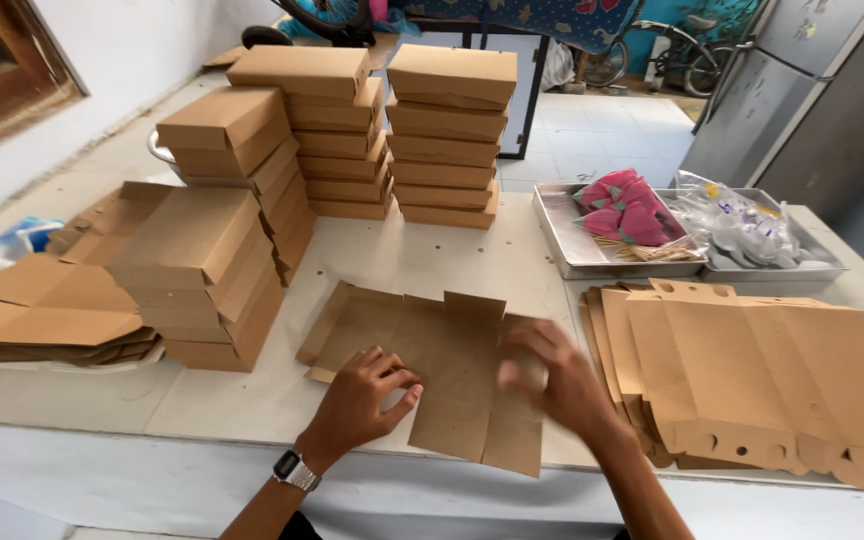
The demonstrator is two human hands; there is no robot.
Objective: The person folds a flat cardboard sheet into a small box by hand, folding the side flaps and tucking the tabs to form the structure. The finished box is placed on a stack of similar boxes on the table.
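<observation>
Brown card everywhere — an unfolded flat box blank (442,375) lies at the near edge of the white desk (472,260). The left hand (357,400) presses flat on it, fingers spread; the right hand (552,380), blurred, rests open on it. Behind the blank stand stacks of folded boxes (337,135); right of it, a pile of flat blanks (752,385) — two metal trays (582,255) beyond.

Soft, even daylight is filling the room, appearing brightest over the tiled floor beyond the white table (432,260). Shadows are staying faint, pooling beside the stacks of folded brown cardboard boxes (342,130). The right hand (552,375) is smearing with motion blur, while the left hand (357,400) is showing sharp. Wide-angle distortion is bending lines near the edges. No harsh glare is showing.
</observation>
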